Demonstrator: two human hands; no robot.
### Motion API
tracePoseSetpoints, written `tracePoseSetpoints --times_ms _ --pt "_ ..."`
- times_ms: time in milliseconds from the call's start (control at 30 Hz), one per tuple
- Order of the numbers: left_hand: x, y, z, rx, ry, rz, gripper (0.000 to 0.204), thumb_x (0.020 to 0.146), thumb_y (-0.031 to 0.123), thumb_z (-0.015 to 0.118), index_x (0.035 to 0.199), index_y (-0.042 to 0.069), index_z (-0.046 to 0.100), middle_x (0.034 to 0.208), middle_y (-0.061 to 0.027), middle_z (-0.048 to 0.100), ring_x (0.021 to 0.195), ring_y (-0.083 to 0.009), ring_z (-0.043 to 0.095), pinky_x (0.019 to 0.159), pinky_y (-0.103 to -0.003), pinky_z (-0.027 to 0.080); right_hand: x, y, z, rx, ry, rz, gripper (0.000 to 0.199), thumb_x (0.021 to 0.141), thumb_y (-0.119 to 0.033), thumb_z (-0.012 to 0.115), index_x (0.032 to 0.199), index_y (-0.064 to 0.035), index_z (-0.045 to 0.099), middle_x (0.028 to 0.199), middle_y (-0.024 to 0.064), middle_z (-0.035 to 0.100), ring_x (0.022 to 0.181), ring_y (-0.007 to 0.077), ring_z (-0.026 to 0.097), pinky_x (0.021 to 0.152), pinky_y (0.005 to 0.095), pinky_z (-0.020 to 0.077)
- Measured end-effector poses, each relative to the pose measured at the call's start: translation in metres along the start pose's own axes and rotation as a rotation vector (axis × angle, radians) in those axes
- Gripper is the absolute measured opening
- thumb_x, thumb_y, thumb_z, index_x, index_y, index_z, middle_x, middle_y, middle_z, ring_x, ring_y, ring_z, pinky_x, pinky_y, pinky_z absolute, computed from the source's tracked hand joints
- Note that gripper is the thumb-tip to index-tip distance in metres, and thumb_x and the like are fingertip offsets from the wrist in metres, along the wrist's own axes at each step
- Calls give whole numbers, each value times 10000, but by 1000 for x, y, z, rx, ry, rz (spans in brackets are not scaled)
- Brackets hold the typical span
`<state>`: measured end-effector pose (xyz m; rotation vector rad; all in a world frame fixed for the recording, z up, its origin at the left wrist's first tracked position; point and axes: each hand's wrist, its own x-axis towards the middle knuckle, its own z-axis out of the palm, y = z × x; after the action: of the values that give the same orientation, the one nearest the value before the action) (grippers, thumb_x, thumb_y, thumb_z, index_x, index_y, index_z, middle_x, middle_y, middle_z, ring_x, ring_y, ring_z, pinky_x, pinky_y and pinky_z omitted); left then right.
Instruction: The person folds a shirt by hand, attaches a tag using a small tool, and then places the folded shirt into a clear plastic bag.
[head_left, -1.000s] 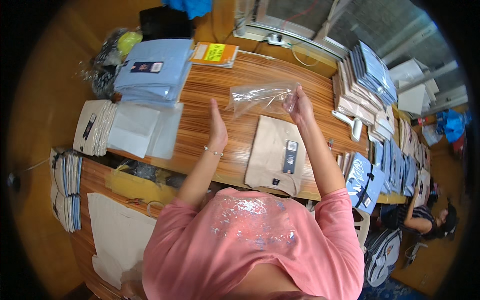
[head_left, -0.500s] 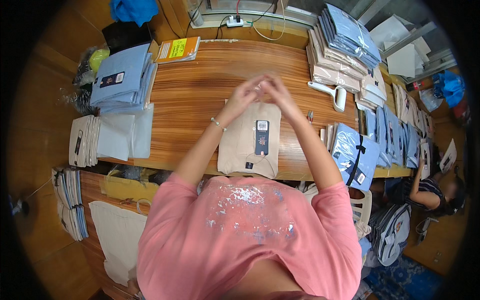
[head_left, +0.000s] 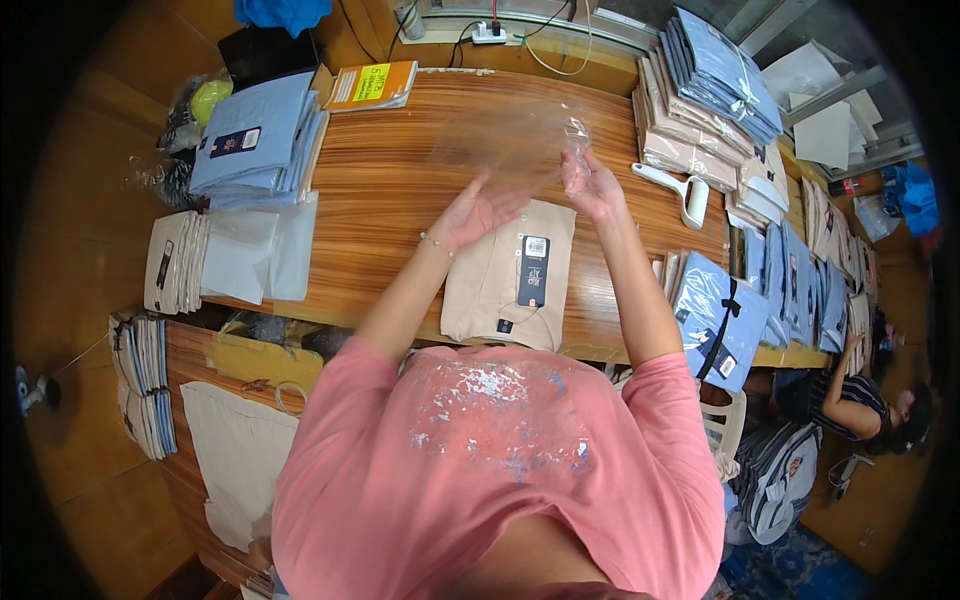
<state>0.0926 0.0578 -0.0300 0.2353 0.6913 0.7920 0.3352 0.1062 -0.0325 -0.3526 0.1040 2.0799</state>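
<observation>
A clear plastic bag stands up over the table beyond a folded beige garment with a dark hang tag. My right hand pinches the bag's crumpled right edge between thumb and fingers. Fingers stretched, my left hand lies at the bag's lower left edge, just over the garment's far end; whether it touches the film I cannot tell. The garment rests flat at the table's near edge, between my forearms.
Folded blue garments and clear bags lie at left. A white lint roller, bagged garment stacks and a ribbon-tied blue bundle line the right. A notebook lies at the back. Another person is at far right.
My hands have moved apart from each other, the right one to the right. The plastic bag now spreads out, held up by my right hand. The left hand has opened.
</observation>
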Motion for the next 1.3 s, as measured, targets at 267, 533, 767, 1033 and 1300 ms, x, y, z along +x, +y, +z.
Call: tracePoseSetpoints --times_ms 267,533,767,1033,1300 --pt "28 38 -37 331 115 246 174 921 165 568 1051 51 590 978 -79 663 892 -149 644 757 -244 521 -29 25 -8 -862 345 -158 244 932 -167 524 1106 4 508 959 157 631 750 244 656 709 358 576" --pt "23 46 -50 821 187 209 258 877 130 614 1087 -20 590 1008 -108 664 806 -156 649 746 -230 501 -34 9 -47 -1140 475 -250 102 803 -5 626 903 13 613 825 111 670 708 161 641 609 239 499" --pt "58 29 -112 1068 267 504 215 819 150 678 970 -1 647 848 -26 670 682 -91 594 570 -190 440 1 17 -78 -1351 531 -280 80 811 -90 660 873 -50 691 699 12 636 537 74 532 467 216 395" --pt "32 47 -78 1036 116 93 277 810 115 694 1058 21 614 759 30 610 564 -44 449 496 -185 376 -8 -15 -60 -1552 563 21 104 806 -196 701 794 -101 661 564 -54 517 405 35 316 376 194 193" --pt "34 50 -88 1092 58 -1 449 777 131 730 1176 41 543 771 34 614 551 -21 443 475 -164 366 -17 -34 -73 -1319 440 392 134 847 -205 678 875 -106 592 509 -99 332 403 17 243 373 200 153"
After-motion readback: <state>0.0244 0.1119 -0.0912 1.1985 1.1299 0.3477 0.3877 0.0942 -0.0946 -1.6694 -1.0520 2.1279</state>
